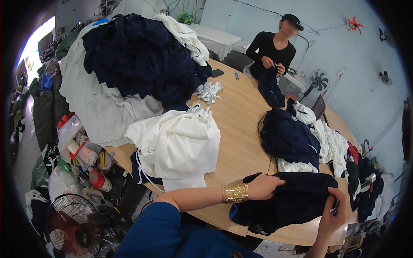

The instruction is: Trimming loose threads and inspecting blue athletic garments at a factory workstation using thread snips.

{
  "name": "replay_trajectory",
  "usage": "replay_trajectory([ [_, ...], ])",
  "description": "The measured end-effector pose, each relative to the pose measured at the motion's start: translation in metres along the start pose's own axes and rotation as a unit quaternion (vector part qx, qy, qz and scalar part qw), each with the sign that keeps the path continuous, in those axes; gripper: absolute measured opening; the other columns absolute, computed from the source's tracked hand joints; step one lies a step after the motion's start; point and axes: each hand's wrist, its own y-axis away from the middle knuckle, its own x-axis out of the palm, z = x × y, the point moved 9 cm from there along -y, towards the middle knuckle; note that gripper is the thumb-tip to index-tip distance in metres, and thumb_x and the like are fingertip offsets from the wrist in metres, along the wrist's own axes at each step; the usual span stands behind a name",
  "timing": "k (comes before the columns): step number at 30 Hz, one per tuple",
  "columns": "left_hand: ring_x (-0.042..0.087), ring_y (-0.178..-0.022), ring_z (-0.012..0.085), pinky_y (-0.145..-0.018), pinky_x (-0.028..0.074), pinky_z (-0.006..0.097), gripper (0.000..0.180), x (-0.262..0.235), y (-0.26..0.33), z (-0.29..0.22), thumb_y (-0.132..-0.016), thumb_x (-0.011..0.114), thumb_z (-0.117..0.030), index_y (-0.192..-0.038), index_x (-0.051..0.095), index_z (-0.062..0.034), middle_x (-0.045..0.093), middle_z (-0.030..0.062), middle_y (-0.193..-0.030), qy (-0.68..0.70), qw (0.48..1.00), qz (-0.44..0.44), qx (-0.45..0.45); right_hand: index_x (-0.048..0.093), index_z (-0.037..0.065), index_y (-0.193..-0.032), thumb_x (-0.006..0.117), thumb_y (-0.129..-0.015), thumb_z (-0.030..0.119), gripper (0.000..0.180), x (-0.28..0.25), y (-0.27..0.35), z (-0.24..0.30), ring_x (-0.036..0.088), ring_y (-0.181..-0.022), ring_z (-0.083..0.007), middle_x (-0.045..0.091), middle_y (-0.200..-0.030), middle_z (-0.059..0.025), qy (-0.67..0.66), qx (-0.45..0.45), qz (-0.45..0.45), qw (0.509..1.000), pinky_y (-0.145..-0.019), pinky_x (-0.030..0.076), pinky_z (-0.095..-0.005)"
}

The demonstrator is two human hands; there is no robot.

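A dark navy garment [297, 206] lies spread over the table's near edge in front of me. My left hand [266, 186], with a gold bracelet at the wrist, has its fingers closed on the garment's upper part. At the garment's right end, my right hand [338, 210] pinches the edge between thumb and finger. A small metal tool [334, 210] shows in that same palm; it may be thread snips, but it is mostly hidden. Just beyond the garment lies a navy pile [290, 135] on white cloth.
White garments [180, 142] are heaped left of my hands, before a large navy heap [142, 56]. White strips [209, 92], a phone [217, 73] and small blue snips [236, 76] rest on the table [241, 116]. Across it a person [275, 51] handles navy cloth. A fan [75, 225] stands lower left.
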Motion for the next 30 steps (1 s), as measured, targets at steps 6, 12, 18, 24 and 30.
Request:
replay_trajectory([
  [6,0.06,-0.087,0.0325,-0.072,0.048,0.04,0.043,-0.029,0.016,0.111,-0.072,0.053,-0.003,-0.113,0.057,-0.0139,0.063,0.0158,-0.097,-0.065,0.989,0.038,-0.125,0.056,0.004,-0.089,0.057,-0.069,-0.006,0.022,0.007,0.008,-0.139,0.059,-0.078,-0.0341,0.06,-0.079,-0.0147,0.184,0.11,0.084,0.973,-0.066,0.044,-0.0393],
  [12,0.062,-0.087,0.0276,-0.081,0.049,0.038,0.046,-0.077,-0.037,0.064,-0.066,0.045,0.003,-0.107,0.061,-0.0089,0.063,0.0155,-0.1,-0.084,0.972,0.218,-0.035,0.053,0.002,-0.09,0.056,-0.068,-0.001,0.022,0.027,0.047,-0.232,0.056,-0.084,-0.0367,0.058,-0.083,-0.0169,0.284,0.098,0.212,0.93,-0.068,0.043,-0.0455],
  [18,0.06,-0.094,0.0277,-0.074,0.049,0.04,0.028,-0.118,-0.04,-0.002,-0.074,0.048,-0.013,-0.096,0.065,-0.012,0.064,0.0136,-0.094,-0.138,0.986,-0.028,0.09,0.054,0.0,-0.103,0.052,-0.069,-0.005,0.034,-0.003,0.051,-0.227,0.058,-0.093,-0.0304,0.058,-0.097,-0.0158,0.189,0.106,0.03,0.976,-0.083,0.042,-0.0345],
  [24,0.064,-0.061,0.0161,-0.053,0.05,0.027,0.029,-0.131,-0.001,0.042,-0.076,0.045,-0.007,-0.099,0.061,0.0012,0.063,0.0124,-0.079,0.151,0.974,0.092,-0.14,0.054,-0.002,-0.082,0.048,-0.065,0.004,0.019,-0.042,0.087,-0.235,0.045,-0.064,-0.011,0.046,-0.069,-0.0001,0.046,0.232,0.144,0.961,-0.058,0.036,-0.025],
  [30,0.048,-0.113,0.0187,-0.088,0.046,0.033,0.041,-0.054,-0.024,-0.008,-0.083,0.059,-0.021,-0.121,0.052,-0.0078,0.052,0.0071,-0.119,0.307,0.921,0.231,0.068,0.052,0.007,-0.096,0.057,-0.076,0.023,0.026,-0.187,0.147,-0.204,0.043,-0.077,-0.0081,0.047,-0.087,0.0016,-0.228,0.372,0.018,0.899,-0.068,0.034,-0.0202],
])
